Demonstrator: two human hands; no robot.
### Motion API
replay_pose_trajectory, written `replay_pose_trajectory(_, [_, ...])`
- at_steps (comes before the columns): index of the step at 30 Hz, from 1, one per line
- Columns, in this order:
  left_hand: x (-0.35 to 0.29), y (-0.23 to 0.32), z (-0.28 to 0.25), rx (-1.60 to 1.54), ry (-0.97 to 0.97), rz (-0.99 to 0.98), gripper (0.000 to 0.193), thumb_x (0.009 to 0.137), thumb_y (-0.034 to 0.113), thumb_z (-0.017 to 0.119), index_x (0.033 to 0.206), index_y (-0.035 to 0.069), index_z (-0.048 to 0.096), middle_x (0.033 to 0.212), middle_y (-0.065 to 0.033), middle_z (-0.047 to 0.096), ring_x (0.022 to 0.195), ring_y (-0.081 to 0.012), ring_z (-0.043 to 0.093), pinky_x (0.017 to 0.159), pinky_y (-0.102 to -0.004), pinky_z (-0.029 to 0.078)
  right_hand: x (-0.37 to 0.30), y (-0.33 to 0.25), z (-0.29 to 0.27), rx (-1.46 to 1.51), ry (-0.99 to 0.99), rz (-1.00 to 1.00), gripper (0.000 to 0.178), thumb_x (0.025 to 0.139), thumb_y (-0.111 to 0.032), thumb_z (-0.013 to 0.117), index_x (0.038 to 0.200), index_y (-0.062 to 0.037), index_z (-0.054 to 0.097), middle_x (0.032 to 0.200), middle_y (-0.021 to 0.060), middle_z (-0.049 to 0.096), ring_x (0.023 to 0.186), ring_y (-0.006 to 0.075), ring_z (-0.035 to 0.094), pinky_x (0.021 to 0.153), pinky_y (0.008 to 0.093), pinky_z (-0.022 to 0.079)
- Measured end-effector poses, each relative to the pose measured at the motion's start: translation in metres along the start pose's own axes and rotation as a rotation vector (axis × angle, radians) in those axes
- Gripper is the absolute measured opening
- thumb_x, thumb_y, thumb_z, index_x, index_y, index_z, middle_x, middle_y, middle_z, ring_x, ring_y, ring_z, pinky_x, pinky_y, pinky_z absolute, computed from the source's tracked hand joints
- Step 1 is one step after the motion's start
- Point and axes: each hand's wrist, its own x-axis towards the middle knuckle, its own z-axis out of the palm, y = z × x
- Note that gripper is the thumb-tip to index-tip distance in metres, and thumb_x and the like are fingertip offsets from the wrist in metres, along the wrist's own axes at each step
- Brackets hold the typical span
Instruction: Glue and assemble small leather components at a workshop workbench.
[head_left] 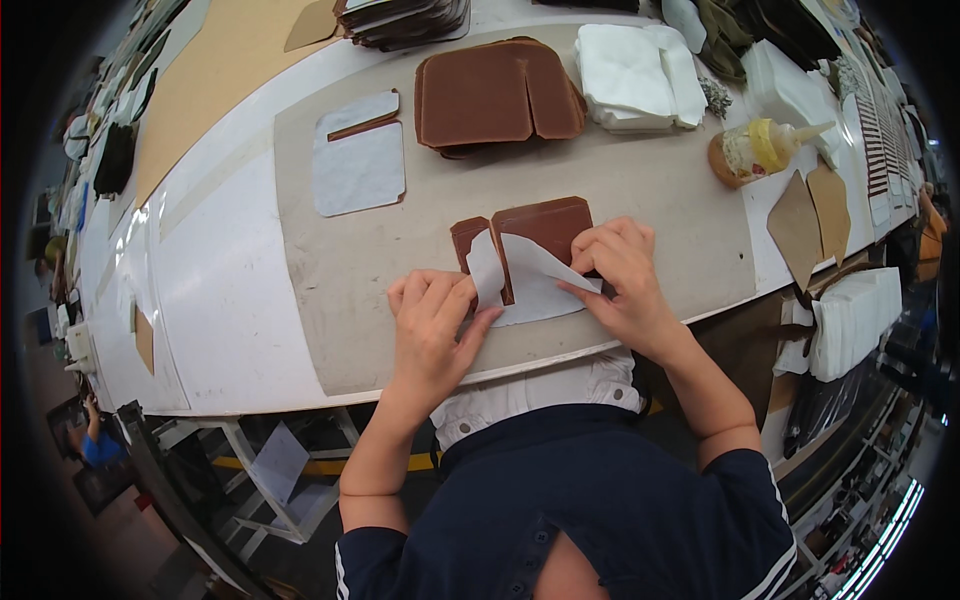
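A brown leather piece (pixel 548 220) with a slit lies on the grey mat (pixel 350 290) in front of me. Over its near part is a thin white lining sheet (pixel 540 292), curled up along its far edge so that bare leather shows beyond. My left hand (pixel 435 318) pinches the sheet's left part between thumb and fingers. At the right, my right hand (pixel 622 280) has its thumb and fingers closed on the sheet's corner, beside the leather's edge. Farther left rests another slit piece faced in white (pixel 360 170), with a brown strip showing in its gap.
Beyond my hands sit a stack of brown leather pieces (pixel 470 95) and a pile of white sheets (pixel 622 82). A yellow-collared bottle (pixel 750 152) with a pointed nozzle leans at the right, near tan card pieces (pixel 793 225). The table's edge (pixel 520 368) runs close to my waist.
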Motion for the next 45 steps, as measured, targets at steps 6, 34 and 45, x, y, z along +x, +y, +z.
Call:
replay_pose_trajectory(6, [-0.003,-0.001,-0.003,0.026,-0.007,-0.038,0.045,0.076,0.013,0.084,0.117,0.007,0.066,0.104,-0.0043,0.063,0.100,-0.0261,0.055,0.092,-0.0413,0.035,0.003,-0.003,0.000,0.009,0.010,0.026,0.033,0.076,-0.005,0.082,0.104,-0.0085,0.064,0.106,0.0056,0.064,0.102,0.0253,0.056,0.093,0.0386,0.033])
replay_pose_trajectory(34, [0.027,-0.020,-0.015,-0.100,-0.002,-0.226,0.017,0.083,0.014,0.081,0.095,0.012,0.070,0.101,0.0013,0.062,0.100,-0.0224,0.051,0.093,-0.0382,0.032,0.056,0.014,-0.014,0.100,-0.149,0.053,0.016,0.083,-0.010,0.078,0.093,-0.0103,0.066,0.094,-0.0006,0.064,0.100,0.0192,0.055,0.098,0.0359,0.031])
replay_pose_trajectory(45, [0.024,-0.019,-0.025,-0.277,-0.019,-0.184,0.018,0.080,0.008,0.080,0.092,0.012,0.067,0.102,0.0000,0.064,0.103,-0.0211,0.052,0.099,-0.0359,0.033,0.056,0.010,-0.017,0.096,-0.175,0.106,0.016,0.083,-0.006,0.077,0.094,-0.0093,0.065,0.094,-0.0002,0.064,0.097,0.0177,0.056,0.098,0.0352,0.031])
